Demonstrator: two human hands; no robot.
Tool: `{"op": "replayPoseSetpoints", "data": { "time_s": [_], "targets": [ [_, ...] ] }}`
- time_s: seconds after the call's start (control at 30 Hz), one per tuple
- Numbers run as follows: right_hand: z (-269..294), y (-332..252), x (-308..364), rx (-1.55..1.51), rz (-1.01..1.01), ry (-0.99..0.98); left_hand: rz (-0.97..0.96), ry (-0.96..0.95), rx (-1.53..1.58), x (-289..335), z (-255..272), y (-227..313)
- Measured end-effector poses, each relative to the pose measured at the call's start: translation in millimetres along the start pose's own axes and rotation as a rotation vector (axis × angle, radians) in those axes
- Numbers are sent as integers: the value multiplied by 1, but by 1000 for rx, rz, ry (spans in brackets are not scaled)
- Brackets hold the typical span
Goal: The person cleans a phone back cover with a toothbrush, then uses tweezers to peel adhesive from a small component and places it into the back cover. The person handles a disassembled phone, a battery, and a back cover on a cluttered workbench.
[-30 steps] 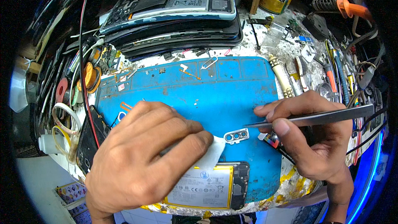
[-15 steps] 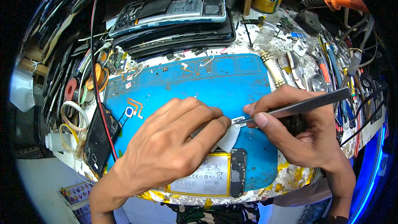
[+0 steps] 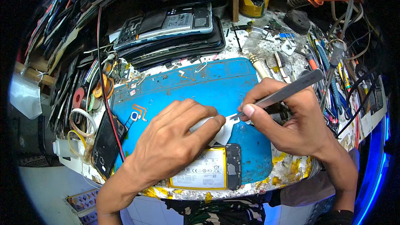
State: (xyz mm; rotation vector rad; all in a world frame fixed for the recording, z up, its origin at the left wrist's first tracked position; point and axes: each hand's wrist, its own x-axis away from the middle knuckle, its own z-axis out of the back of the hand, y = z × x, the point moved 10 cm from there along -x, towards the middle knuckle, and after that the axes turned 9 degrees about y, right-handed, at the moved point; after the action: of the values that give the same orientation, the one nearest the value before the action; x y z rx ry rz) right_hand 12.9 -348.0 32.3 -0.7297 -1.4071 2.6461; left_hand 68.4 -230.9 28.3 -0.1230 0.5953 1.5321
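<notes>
Blue mat [image 3: 196, 87] covers the worktop [image 3: 250, 46], and on it your left hand [image 3: 175, 141] presses down a small white part [image 3: 223, 131], fingers close together and flat over it. Your right hand [image 3: 287, 121] pinches metal tweezers [image 3: 283, 93] between thumb and forefinger; the tips meet the white part just beside your left fingertips. It seems you are at the step of lifting or placing something tiny on this part, so the next move needs a steady left hand and very light pressure from the tweezers. What the tips hold is too small to tell. A phone battery [image 3: 200, 173] lies near the mat's front edge, partly under your left wrist.
</notes>
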Motion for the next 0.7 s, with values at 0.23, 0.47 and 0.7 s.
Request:
{"op": "replayPoseSetpoints", "data": {
  "time_s": [0.23, 0.47, 0.7],
  "targets": [
    [-2, 0, 0, 27, -10, -27, 0, -8, -5, 0, 0, 1],
    [-4, 2, 1, 55, -23, -41, 6, 1, 10, -1, 0, 0],
    [-3, 2, 0, 43, 8, -39, 0, 13, 19, -2, 1, 1]
  ]
}}
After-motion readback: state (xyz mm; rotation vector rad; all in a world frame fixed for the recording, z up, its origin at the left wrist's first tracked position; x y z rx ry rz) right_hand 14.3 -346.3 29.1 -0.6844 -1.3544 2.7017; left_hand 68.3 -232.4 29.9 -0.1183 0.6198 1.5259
